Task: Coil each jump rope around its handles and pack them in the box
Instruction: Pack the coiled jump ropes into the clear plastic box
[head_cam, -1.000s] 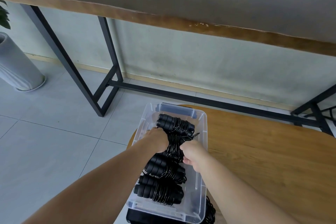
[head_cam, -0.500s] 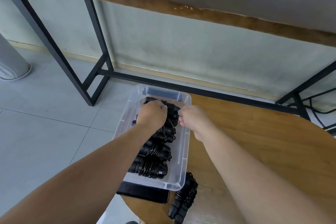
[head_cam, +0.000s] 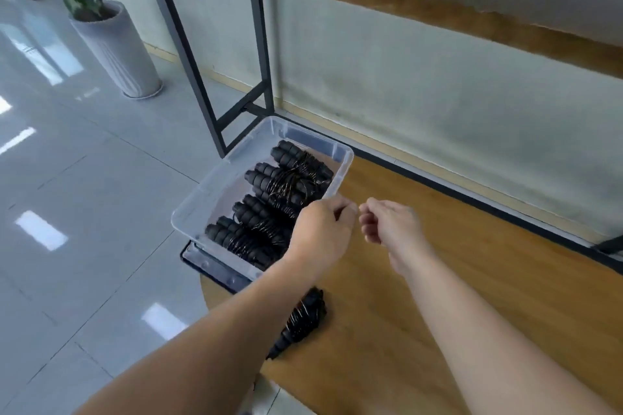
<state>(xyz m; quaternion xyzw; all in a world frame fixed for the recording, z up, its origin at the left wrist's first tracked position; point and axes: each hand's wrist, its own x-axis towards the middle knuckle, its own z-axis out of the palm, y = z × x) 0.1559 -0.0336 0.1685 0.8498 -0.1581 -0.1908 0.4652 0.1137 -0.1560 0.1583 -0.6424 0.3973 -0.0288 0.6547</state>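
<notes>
Clear plastic box (head_cam: 215,192), rectangular with rounded corners, left of centre frame on the rim of a round wooden table (head_cam: 472,280), smooth and honey-toned. Inside, several coiled ropes (head_cam: 286,185): black ribbed foam handles bound in thin glossy cord, packed side by side; nearest ends hidden behind the left forearm. Under the box a dark lid (head_cam: 209,266), only its edge visible. One more rope bundle (head_cam: 303,317) loose on the wood below centre, partly covered by the same forearm. Left hand (head_cam: 320,236) over the box's near right edge, fingers curled under, nothing plainly held. Right hand (head_cam: 387,222) just beside it above the table, fingers loosely curled, empty. Upper left, ribbed grey planter (head_cam: 118,50), leaves cut off by the frame
</notes>
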